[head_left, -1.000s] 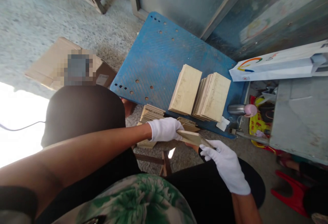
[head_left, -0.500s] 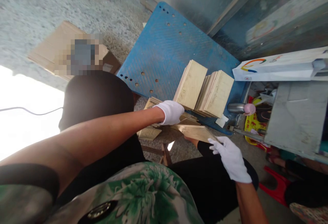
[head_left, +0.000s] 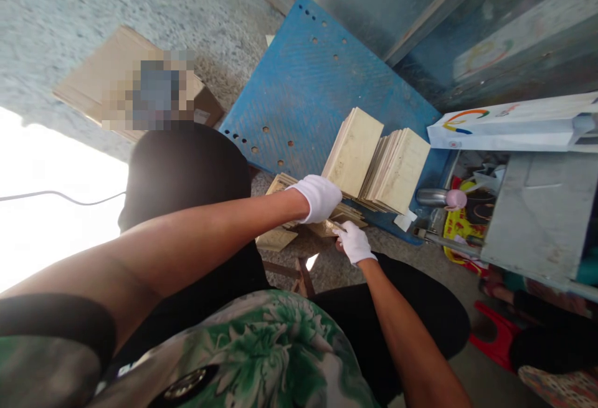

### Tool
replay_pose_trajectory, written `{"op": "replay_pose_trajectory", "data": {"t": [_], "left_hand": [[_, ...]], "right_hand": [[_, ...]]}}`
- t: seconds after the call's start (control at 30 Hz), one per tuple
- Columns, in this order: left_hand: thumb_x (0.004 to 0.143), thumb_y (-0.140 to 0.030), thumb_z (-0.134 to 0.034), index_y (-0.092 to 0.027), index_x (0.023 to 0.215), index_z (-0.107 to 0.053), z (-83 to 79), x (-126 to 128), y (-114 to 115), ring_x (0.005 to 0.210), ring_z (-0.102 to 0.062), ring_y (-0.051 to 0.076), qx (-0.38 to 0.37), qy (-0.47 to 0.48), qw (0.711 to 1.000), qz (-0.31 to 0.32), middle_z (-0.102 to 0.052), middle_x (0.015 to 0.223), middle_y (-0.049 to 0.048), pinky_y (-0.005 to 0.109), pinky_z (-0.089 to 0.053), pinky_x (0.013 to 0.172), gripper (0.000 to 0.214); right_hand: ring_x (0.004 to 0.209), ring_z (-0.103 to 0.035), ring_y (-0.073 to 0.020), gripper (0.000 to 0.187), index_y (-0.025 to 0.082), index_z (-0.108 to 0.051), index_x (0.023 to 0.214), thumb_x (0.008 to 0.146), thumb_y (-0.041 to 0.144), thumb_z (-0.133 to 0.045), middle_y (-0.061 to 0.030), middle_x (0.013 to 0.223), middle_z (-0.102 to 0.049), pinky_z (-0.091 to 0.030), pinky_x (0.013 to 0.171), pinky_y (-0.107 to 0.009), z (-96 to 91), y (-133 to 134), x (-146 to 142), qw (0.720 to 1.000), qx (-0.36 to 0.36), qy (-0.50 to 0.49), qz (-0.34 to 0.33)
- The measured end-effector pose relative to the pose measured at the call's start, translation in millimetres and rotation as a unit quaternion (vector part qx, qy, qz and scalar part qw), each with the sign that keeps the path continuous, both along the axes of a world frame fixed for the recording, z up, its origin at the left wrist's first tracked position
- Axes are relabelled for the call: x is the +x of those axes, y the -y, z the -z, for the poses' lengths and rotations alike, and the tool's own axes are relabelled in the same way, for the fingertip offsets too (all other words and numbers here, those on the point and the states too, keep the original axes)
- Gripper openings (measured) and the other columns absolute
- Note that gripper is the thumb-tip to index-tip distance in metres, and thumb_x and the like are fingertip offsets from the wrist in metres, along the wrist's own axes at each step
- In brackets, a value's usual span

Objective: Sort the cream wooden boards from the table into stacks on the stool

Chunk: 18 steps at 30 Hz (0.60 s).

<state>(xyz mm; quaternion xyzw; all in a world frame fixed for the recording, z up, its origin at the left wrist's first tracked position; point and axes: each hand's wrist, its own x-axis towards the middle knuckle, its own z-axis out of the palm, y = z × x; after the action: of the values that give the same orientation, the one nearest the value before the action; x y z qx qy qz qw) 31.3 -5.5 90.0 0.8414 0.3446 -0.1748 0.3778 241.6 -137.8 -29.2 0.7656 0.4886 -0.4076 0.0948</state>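
Below the blue perforated platform [head_left: 303, 103], both white-gloved hands meet over a low pile of pale wooden slats [head_left: 327, 224]. Left hand [head_left: 321, 197] presses on top, curled; right hand [head_left: 354, 241] grips the pile's near edge.

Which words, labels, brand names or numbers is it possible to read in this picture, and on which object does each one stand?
No text can be read.
White box: a coloured arc logo, its lettering too blurred.
Cardboard box: label pixelated.
Yellow and red packaging: print too small.
Wooden pieces on the blue board, and the white gloves on the left hand and right hand: no markings.
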Motion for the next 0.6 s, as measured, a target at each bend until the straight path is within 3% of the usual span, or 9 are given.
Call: {"op": "replay_pose_trajectory", "data": {"t": [0.13, 0.3, 0.47, 0.6], "left_hand": [[0.078, -0.018, -0.058, -0.004, 0.097, -0.072, 1.3, 0, 0, 0.089, -0.067, 0.036, -0.001, -0.014, 1.000, -0.005, -0.069, 0.091, 0.0229, 0.042, -0.051, 0.076, 0.027], [0.078, -0.018, -0.060, -0.003, 0.095, -0.071, 3.3, 3, 3, 0.088, -0.067, 0.037, -0.003, -0.022, 1.000, 0.001, -0.069, 0.092, 0.0240, 0.045, -0.052, 0.077, 0.026], [0.080, -0.021, -0.059, -0.003, 0.099, -0.071, 9.7, 5, 5, 0.091, -0.067, 0.039, -0.019, -0.032, 0.999, 0.005, -0.069, 0.093, 0.0243, 0.046, -0.052, 0.076, 0.028], [0.082, -0.028, -0.057, -0.007, 0.102, -0.069, 23.2, 4, 2, 0.094, -0.067, 0.036, -0.020, -0.027, 0.999, -0.027, -0.069, 0.099, 0.0216, 0.043, -0.053, 0.079, 0.031]], "right_hand": [[0.079, -0.064, -0.0186, 0.015, 0.024, -0.068, 0.087, 0.080, 0.037, -0.063, -0.0009, 0.077, -0.070, -0.047, 0.071, -0.028, 18.3, 0, -1, 0.998, 0.026, -0.023, 0.047], [0.090, -0.064, -0.0199, 0.025, 0.022, -0.069, 0.099, 0.079, 0.036, -0.061, -0.0025, 0.090, -0.072, -0.049, 0.083, -0.031, 26.7, -2, 6, 0.996, 0.057, -0.023, 0.072], [0.106, -0.062, -0.0201, 0.025, 0.019, -0.071, 0.098, 0.081, 0.033, -0.059, -0.0069, 0.109, -0.070, -0.042, 0.101, -0.032, 23.6, -5, 5, 0.986, 0.134, -0.027, 0.094], [0.098, -0.066, -0.0197, 0.035, 0.019, -0.071, 0.103, 0.081, 0.044, -0.057, -0.0060, 0.108, -0.071, -0.051, 0.091, -0.033, 11.1, -13, 3, 0.960, 0.194, -0.070, 0.189]]}}
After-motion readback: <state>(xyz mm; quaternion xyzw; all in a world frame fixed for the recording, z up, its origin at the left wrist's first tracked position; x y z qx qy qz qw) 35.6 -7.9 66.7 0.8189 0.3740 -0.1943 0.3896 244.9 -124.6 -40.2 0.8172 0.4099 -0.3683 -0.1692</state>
